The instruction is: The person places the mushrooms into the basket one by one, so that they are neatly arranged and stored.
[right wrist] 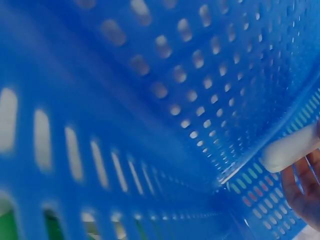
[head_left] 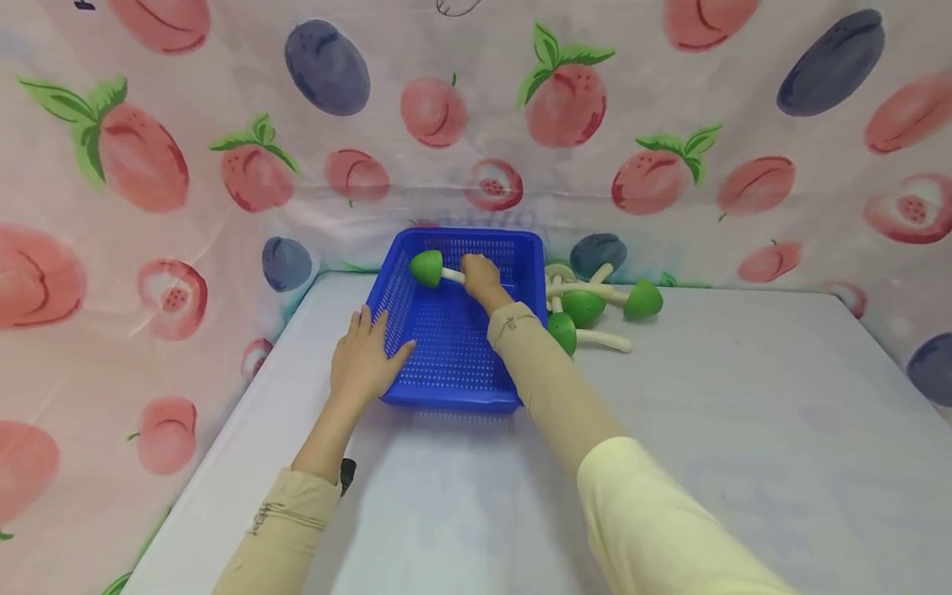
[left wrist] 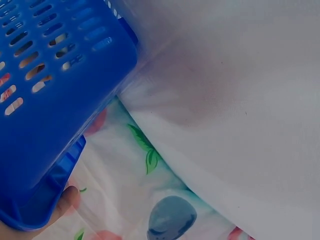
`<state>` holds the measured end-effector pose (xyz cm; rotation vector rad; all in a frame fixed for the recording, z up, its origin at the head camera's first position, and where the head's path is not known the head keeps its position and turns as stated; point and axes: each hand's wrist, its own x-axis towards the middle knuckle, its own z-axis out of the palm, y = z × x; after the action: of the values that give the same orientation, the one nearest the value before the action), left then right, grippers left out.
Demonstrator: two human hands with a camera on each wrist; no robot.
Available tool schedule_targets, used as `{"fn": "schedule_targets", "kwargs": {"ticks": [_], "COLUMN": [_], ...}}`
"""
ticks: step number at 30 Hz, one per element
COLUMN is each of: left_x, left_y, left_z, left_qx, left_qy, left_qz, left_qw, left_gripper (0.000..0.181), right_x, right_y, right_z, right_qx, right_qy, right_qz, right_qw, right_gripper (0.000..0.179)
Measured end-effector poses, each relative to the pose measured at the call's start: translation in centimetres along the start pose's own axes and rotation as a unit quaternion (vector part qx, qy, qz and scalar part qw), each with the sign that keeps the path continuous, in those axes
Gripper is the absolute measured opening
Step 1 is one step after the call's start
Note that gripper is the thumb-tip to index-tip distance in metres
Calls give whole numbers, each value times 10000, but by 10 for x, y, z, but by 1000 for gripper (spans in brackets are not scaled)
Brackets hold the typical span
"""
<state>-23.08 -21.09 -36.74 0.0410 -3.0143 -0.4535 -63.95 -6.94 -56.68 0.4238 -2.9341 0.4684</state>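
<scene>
1. The right hand (head_left: 482,279) is clamped round the white stem of a green-capped mushroom (head_left: 427,268), reaching inside the blue basket (head_left: 449,404)
2. That mushroom lies across the basket's far half, cap toward the left wall; whether the cap touches plastic I cannot tell, while bare perforated floor spreads between it and the near rim
3. The left hand (head_left: 362,364) rests at the left rim, fingers straight and apart, thumb reaching over the edge
4. More mushrooms (head_left: 643,300) crowd just beside the right wall, leaving little room there
5. The basket's far rim sits near the fruit-printed cloth (head_left: 491,207); the white table (head_left: 759,413) runs widest to the right and has a narrower strip on the left
</scene>
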Motion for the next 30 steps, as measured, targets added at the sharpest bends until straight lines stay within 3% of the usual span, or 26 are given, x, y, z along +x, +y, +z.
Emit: {"fn": "schedule_targets", "kwargs": {"ticks": [8, 11, 15, 17, 19, 23, 25, 30], "left_x": [3, 5, 5, 5, 5, 4, 3, 0], "left_y": [4, 4, 3, 2, 2, 1, 1, 2], "left_z": [-1, -2, -3, -4, -5, -6, -6, -5], "left_qx": [-94, -90, -76, -84, -81, -48, -49, -157], "left_qy": [-15, -5, -28, -47, -67, -66, -60, -83], "left_qz": [19, -4, -84, -105, -108, -92, -89, -131], "left_qw": [10000, 10000, 9999, 9999, 9999, 9999, 9999, 9998], "left_gripper": [74, 73, 73, 73, 74, 74, 74, 74], "right_x": [-64, -60, -37, -39, -56, -112, -133, -155], "right_y": [-26, -25, -14, -19, -32, -70, -83, -93], "right_z": [-77, -75, -43, -46, -66, -137, -160, -176], "right_qx": [-265, -437, -592, -633, -632, -478, -417, -467], "right_qy": [-372, -408, -227, -340, -383, -856, -961, -855], "right_qz": [13, 34, -78, -29, 15, 211, 231, 124], "right_qw": [9990, 9982, 9980, 9974, 9973, 9950, 9942, 9952], "right_gripper": [10, 8, 2, 2, 5, 14, 15, 18]}}
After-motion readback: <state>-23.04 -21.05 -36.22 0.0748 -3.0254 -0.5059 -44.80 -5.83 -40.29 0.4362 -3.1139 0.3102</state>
